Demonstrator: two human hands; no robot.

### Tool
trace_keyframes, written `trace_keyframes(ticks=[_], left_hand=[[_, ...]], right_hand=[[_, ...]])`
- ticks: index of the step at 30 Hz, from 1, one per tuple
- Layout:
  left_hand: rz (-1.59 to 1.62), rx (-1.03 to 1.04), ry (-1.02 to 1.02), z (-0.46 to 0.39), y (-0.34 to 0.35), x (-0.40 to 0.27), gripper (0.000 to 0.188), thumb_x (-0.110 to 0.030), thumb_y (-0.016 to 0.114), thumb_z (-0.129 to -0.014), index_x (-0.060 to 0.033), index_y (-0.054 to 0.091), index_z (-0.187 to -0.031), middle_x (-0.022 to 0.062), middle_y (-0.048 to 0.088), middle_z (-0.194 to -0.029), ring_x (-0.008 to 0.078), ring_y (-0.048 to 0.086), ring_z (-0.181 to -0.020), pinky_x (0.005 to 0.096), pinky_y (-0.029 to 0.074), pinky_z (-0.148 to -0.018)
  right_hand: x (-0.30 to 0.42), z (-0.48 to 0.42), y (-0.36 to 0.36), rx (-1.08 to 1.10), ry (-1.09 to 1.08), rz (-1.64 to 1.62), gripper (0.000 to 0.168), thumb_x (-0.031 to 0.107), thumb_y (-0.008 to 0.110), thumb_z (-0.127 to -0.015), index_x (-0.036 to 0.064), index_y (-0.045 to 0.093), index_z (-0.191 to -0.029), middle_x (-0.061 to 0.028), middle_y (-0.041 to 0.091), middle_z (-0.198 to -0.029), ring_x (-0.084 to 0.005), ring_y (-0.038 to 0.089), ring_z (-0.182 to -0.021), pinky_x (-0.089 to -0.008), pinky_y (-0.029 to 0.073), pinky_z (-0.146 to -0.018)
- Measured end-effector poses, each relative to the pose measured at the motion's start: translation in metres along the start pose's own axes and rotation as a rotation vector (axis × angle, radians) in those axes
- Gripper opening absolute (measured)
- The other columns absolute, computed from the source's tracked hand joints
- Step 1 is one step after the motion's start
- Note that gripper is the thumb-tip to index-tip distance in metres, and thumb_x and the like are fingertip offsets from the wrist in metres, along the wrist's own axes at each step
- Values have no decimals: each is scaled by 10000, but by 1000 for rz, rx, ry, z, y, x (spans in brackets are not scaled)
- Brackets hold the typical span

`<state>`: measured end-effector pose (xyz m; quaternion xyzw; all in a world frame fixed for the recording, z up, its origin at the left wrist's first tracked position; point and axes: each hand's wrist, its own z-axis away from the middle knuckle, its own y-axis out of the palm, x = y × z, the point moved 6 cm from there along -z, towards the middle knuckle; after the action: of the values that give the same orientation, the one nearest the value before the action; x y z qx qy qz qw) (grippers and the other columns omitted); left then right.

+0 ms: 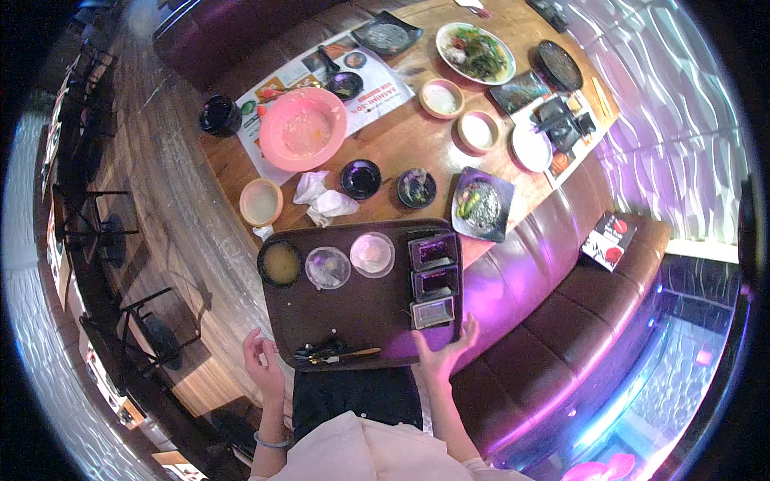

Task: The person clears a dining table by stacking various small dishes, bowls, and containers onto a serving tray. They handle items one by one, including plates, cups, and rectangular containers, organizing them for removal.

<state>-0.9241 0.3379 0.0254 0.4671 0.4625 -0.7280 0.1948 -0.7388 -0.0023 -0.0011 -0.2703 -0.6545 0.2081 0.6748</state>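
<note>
A dark brown serving tray [355, 318] stands before me, its far part at the table's near edge. My left hand [263, 364] is beside its near left corner, fingers loosely curled with nothing in them. At the near right corner my right hand [444, 350] is spread, thumb and fingers apart, close to a small rectangular sauce dish [433, 312]. Two more dark sauce dishes [433, 284] are lined up beyond it. Along the tray's far side are a dark bowl of brownish liquid [281, 264] and two clear plastic cups [328, 268]. Spoons and other utensils [337, 353] lie along its near edge.
The wooden table [397, 141] bears a pink bowl [302, 129], crumpled napkins [325, 198], a plate of greens [475, 54], a square dish with food scraps [481, 204] and several small bowls. A leather bench [541, 312] runs along the right; chairs [159, 337] stand left.
</note>
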Motion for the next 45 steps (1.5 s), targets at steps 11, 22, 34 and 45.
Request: trace_keyframes(ticks=[11,22,34,45], left_hand=[[88,38,224,-5,44,-56,240,-17,544,-988,19,557,-1225,81,590,-901,137,584,-769,273,528,-702],[43,-80,0,14,11,-5,277,-11,541,-990,25,524,-1264,73,584,-903,125,573,-773,266,521,-691],[85,-203,-121,25,-13,16,344,6,536,-977,17,486,-1317,71,576,-940,132,572,-787,270,518,-750],[113,-362,-219,53,-41,42,420,0,534,-971,7,430,-1378,63,565,-870,129,558,-778,257,494,-704]], right_hand=[[125,-219,124,259,-569,328,1172,155,907,-623,63,179,-1536,-239,429,-1363,-417,424,-1261,-487,361,-1089],[176,-224,183,484,-674,40,1143,105,873,-609,103,221,-1548,-207,562,-1197,-419,518,-1133,-487,426,-1027],[199,-238,236,575,-756,331,1188,148,870,-609,120,159,-1561,-237,559,-1180,-446,537,-1115,-515,452,-989],[290,-376,332,684,-1195,203,1224,257,938,-587,132,172,-1533,-297,536,-1320,-472,522,-1224,-507,441,-1036]])
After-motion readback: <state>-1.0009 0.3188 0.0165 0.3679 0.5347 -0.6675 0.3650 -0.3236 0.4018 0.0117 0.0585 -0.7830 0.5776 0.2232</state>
